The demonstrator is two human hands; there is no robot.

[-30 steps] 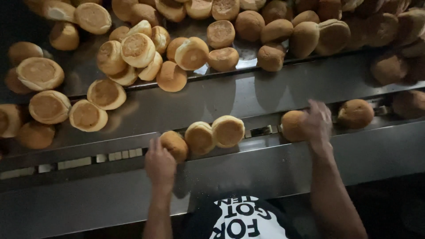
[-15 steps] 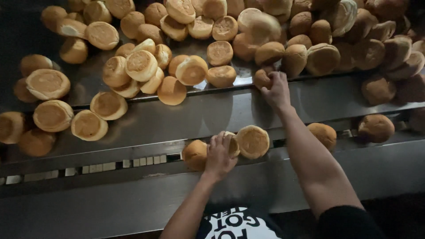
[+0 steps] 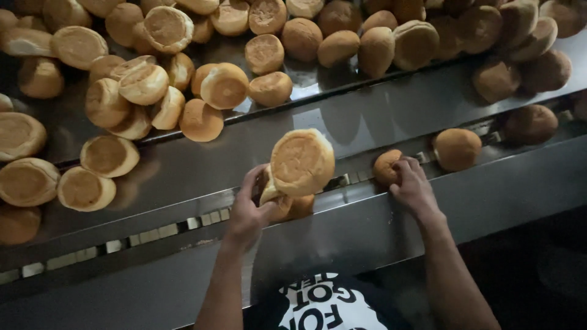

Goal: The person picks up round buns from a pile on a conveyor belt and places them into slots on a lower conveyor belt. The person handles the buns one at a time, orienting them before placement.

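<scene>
Steel counter [image 3: 379, 116] heaped with loose buns [image 3: 143, 85] — most unsorted. I see my left hand [image 3: 251, 211] gripping stacked buns [image 3: 299, 168] in the channel [image 3: 183, 223]; right hand [image 3: 413, 186] closed on one bun [image 3: 386, 168].

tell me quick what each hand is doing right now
left hand: closed on a stack of buns
right hand: gripping a single bun in the channel
</scene>
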